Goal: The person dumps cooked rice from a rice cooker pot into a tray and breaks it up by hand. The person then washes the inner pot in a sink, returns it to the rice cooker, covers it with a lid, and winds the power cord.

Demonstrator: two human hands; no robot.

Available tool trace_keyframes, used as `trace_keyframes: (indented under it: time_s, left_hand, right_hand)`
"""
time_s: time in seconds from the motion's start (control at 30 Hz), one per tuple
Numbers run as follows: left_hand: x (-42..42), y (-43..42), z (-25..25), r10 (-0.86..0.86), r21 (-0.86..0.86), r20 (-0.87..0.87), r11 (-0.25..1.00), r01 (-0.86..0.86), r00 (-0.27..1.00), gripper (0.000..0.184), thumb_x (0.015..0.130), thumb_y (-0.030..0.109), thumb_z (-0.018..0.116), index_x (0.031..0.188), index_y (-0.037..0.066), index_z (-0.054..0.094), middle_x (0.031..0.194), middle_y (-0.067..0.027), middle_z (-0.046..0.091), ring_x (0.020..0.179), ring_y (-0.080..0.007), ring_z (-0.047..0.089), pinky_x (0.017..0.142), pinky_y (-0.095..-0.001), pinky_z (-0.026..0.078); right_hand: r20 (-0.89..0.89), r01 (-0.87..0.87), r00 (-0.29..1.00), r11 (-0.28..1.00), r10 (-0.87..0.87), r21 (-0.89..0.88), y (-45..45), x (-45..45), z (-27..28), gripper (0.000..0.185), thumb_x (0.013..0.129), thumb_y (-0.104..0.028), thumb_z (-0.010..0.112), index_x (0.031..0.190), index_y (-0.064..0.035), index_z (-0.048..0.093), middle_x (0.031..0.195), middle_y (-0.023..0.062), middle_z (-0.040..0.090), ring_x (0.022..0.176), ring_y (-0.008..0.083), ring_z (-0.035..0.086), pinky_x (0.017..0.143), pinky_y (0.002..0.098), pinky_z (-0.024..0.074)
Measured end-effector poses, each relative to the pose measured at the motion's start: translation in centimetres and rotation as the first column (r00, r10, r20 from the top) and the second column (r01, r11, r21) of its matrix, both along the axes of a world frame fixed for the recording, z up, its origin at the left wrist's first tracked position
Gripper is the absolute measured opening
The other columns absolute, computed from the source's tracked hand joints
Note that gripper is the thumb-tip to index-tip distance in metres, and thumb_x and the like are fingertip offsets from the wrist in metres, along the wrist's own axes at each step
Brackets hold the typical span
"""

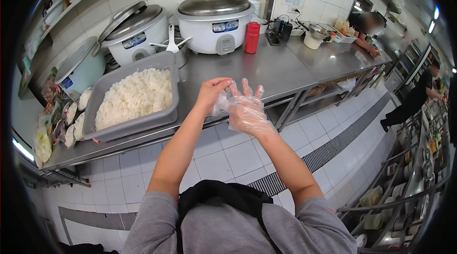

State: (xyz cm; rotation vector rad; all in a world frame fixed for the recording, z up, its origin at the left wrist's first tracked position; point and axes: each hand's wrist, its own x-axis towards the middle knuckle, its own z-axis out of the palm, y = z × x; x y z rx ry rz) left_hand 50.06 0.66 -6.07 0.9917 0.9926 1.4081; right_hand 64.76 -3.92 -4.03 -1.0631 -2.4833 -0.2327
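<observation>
My right hand [251, 115] wears a thin clear plastic glove [243, 106], loose and wrinkled around the palm and wrist. Its fingers are spread and point away from me. Bare, my left hand [213, 93] pinches the glove's film between thumb and fingertips near the right hand's thumb side. Both hands are in the air by the front edge of the steel counter [209, 70]. Left of them, a large grey tub [177, 96] holds a mound of white cooked rice [135, 96].
Along the wall stand a big rice cooker [214, 23], another cooker [133, 35] with a tilted lid, and a red bottle [252, 38]. A white-handled utensil [172, 39] rests in a metal pot. One person leans at the counter's far end; another [419, 92] stands at the right.
</observation>
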Motion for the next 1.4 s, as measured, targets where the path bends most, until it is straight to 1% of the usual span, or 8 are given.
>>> trace_keyframes:
  time_s: [0.5, 0.63, 0.73, 1.0, 1.1, 1.17, 1.27, 1.4]
  left_hand:
    - [-8.7, 3.2, -3.9, 0.738, 0.682, -0.630, 0.675, -0.282, 0.241, 0.014, 0.078, 0.013, 0.051, 0.078, 0.000, 0.056, 0.075, -0.0181, 0.057, 0.071, -0.0347, 0.055, 0.065, -0.0396, 0.044]
    - [-10.5, 4.0, -5.5, 0.624, 0.260, -0.305, 0.781, -0.568, 0.719, 0.020, 0.082, 0.022, 0.047, 0.087, 0.004, 0.054, 0.085, -0.0122, 0.057, 0.076, -0.0275, 0.056, 0.063, -0.0379, 0.044]
    - [-3.8, 0.7, -5.0, 0.175, -0.040, 0.407, 0.984, -0.174, 0.897, 0.042, 0.080, 0.039, 0.048, 0.107, 0.006, 0.046, 0.096, -0.0099, 0.053, 0.085, -0.0250, 0.055, 0.074, -0.0406, 0.047]
    - [-1.1, -4.1, -5.3, 0.634, 0.712, -0.267, 0.638, -0.294, 0.726, 0.030, 0.076, 0.009, 0.051, 0.107, 0.008, 0.048, 0.098, -0.0098, 0.048, 0.091, -0.0207, 0.049, 0.070, -0.0271, 0.043]
    - [-3.4, -4.9, -6.1, 0.593, 0.717, -0.390, 0.676, -0.171, 0.705, 0.021, 0.077, 0.008, 0.052, 0.097, 0.002, 0.051, 0.078, -0.0071, 0.052, 0.069, -0.0190, 0.051, 0.058, -0.0263, 0.041]
    - [-5.8, -3.9, -6.0, 0.607, 0.618, -0.359, 0.724, -0.307, 0.709, 0.015, 0.078, 0.009, 0.052, 0.088, -0.001, 0.049, 0.064, -0.0051, 0.049, 0.053, -0.0161, 0.044, 0.050, -0.0259, 0.037]
    - [-8.6, -2.8, -5.8, 0.669, 0.372, -0.005, 0.691, -0.619, 0.743, 0.008, 0.078, 0.008, 0.050, 0.082, 0.003, 0.047, 0.068, -0.0088, 0.047, 0.059, -0.0195, 0.046, 0.055, -0.0283, 0.040]
    - [-11.1, -3.8, -5.1, 0.561, 0.720, -0.532, 0.694, -0.011, 0.634, 0.017, 0.073, 0.009, 0.054, 0.087, 0.004, 0.047, 0.091, -0.0136, 0.050, 0.080, -0.0273, 0.050, 0.070, -0.0337, 0.043]
  right_hand:
    - [0.066, -0.210, 0.971, 0.953, 0.229, -0.218, -7.1, 2.3, -7.9, 0.061, 0.069, -0.007, 0.054, 0.126, -0.0078, 0.033, 0.131, 0.0170, 0.028, 0.120, 0.0371, 0.028, 0.092, 0.0472, 0.0305]
    - [-0.879, -0.656, 0.346, 0.585, -0.329, -0.477, -3.5, 2.7, -9.3, 0.057, 0.078, -0.011, 0.053, 0.129, -0.0114, 0.028, 0.132, 0.0097, 0.028, 0.114, 0.0240, 0.036, 0.086, 0.0355, 0.0379]
    - [-0.847, -0.672, 0.143, 0.579, -0.511, -0.463, -2.2, -1.8, -4.2, 0.040, 0.080, -0.011, 0.052, 0.119, -0.0065, 0.042, 0.121, 0.0056, 0.041, 0.098, 0.0144, 0.047, 0.076, 0.0276, 0.0412]
    - [-0.621, -0.429, 0.554, 0.449, -0.555, -0.784, 2.8, -7.1, -8.4, 0.032, 0.075, -0.010, 0.055, 0.103, 0.0026, 0.049, 0.101, 0.0112, 0.055, 0.091, 0.0144, 0.051, 0.076, 0.0276, 0.0406]
    - [-0.705, -0.437, 0.705, 0.830, 0.076, -0.347, 2.2, -9.3, -13.0, 0.028, 0.078, -0.013, 0.050, 0.104, -0.0024, 0.048, 0.100, 0.0050, 0.052, 0.089, 0.0156, 0.050, 0.069, 0.0314, 0.0422]
    - [-0.736, -0.881, 0.102, 0.284, -0.669, -0.380, 0.4, -11.2, -11.9, 0.031, 0.080, -0.018, 0.047, 0.110, -0.0084, 0.045, 0.108, 0.0073, 0.049, 0.099, 0.0229, 0.047, 0.076, 0.0382, 0.0427]
    - [-0.460, -0.977, 0.044, -0.134, -0.887, 0.163, -2.5, -9.9, -5.2, 0.045, 0.079, -0.012, 0.046, 0.122, -0.0123, 0.034, 0.118, 0.0084, 0.043, 0.106, 0.0263, 0.045, 0.084, 0.0413, 0.0388]
    - [-0.435, -0.997, 0.080, -0.067, -0.897, -0.045, 0.0, -11.0, -5.2, 0.038, 0.079, -0.006, 0.047, 0.116, -0.0044, 0.039, 0.111, 0.0094, 0.048, 0.099, 0.0257, 0.050, 0.078, 0.0418, 0.0435]
